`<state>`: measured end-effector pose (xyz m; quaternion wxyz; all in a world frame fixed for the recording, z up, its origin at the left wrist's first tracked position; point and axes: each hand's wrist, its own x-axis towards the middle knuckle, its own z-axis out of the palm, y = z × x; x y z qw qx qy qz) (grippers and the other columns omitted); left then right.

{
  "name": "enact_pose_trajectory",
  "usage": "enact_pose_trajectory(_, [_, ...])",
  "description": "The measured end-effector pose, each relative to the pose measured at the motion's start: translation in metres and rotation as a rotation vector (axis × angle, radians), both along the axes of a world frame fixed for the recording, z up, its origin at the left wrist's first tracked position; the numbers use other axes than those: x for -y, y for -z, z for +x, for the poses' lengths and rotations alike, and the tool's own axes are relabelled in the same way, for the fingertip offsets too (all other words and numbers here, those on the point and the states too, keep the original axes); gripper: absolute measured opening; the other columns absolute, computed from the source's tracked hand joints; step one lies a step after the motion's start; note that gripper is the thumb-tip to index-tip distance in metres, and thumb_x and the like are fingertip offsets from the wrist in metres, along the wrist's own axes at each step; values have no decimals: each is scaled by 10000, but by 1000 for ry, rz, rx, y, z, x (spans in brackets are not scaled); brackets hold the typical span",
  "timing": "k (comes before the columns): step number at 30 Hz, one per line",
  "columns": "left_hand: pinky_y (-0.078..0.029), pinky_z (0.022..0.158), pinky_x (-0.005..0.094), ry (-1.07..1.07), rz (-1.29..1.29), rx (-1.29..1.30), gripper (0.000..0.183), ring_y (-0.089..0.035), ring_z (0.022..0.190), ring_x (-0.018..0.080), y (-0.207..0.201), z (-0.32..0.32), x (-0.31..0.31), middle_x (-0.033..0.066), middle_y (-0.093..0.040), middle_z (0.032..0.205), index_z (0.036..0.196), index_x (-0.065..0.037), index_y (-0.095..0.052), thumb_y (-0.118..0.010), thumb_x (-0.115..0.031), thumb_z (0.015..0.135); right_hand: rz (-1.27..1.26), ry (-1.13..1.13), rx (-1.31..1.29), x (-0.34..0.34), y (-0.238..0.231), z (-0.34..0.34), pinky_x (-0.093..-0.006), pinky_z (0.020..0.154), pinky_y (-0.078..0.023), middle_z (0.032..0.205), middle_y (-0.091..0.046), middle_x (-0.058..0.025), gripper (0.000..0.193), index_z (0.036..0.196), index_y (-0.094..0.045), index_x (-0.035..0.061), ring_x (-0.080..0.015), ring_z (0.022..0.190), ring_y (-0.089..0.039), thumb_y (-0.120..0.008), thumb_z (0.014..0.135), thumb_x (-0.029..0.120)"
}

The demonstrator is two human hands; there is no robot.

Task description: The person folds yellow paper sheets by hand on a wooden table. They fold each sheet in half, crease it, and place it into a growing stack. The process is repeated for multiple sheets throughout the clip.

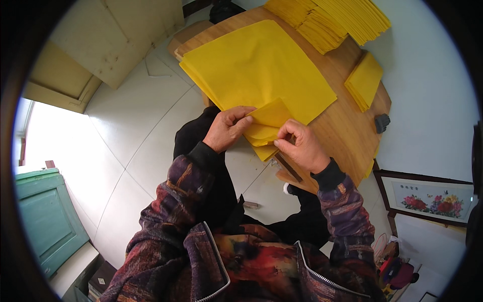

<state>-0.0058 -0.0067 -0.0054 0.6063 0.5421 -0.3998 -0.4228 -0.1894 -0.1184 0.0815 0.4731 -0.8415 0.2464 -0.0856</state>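
Note:
A folded piece of yellow paper (271, 114) is held between my two hands over the near edge of the wooden table (347, 143). My left hand (226, 127) pinches its left side, thumb on top. At its lower right corner, my right hand (303, 147) grips the edge between thumb and fingertips, where a layer looks lifted. Beyond my hands lies a stack of large flat yellow sheets (256, 65), partly covered by the folded piece. Whether the sheets are paper or thin cloth I cannot tell for certain.
Folded yellow stacks (347, 22) fill the table's far end. A smaller folded pile (364, 80) and a dark grey object (382, 123) sit by the right edge. A framed flower picture (427, 199) leans at the right. A green cabinet door (48, 216) stands at the left.

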Motion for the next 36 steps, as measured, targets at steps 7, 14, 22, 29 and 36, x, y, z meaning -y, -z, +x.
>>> enact_pose_trajectory(7, [-456, 909, 304, 51, -96, 36, 347, -604, 980, 181, -7, 6, -3, 129, -668, 1044, 1125, 70, -600, -528, -189, 906, -70, 137, 101, 13, -8, 15, -226, 622, -420, 741, -531, 3, 123, 818, -555, 22, -81, 696, -482, -667, 846, 61])
enact_pose_trajectory(14, [-485, 851, 265, -43, -22, 70, 235, -622, 896, 146, 1, 0, 2, 89, -693, 975, 1100, 37, -642, -594, -106, 920, -759, 167, 250, -7, -7, 4, -372, 719, -481, 873, -558, -112, 178, 894, -579, 27, -288, 836, -569, -692, 757, 38])
enact_pose_trajectory(22, [-489, 821, 258, -82, -47, 0, 236, -610, 873, 117, 8, -1, 4, 72, -692, 933, 1085, 47, -644, -612, -125, 927, -937, -235, 5, -27, 25, -19, -331, 722, -493, 920, -555, -55, 198, 942, -615, 55, -241, 855, -543, -658, 749, 56])
enact_pose_trajectory(29, [-482, 824, 253, -86, -38, 4, 248, -603, 880, 110, 8, -1, 2, 67, -686, 934, 1087, 50, -642, -624, -136, 925, -901, -242, 85, -26, 23, -14, -321, 674, -495, 902, -547, -52, 177, 897, -612, 60, -221, 815, -544, -643, 724, 75])
enact_pose_trajectory(36, [-461, 869, 242, -24, -22, 6, 265, -577, 939, 90, 8, 2, 1, 29, -663, 1013, 1157, 43, -613, -566, -136, 967, -963, -312, 87, -22, 26, -13, -325, 663, -492, 885, -541, -61, 129, 861, -589, 54, -233, 810, -542, -644, 747, 78])
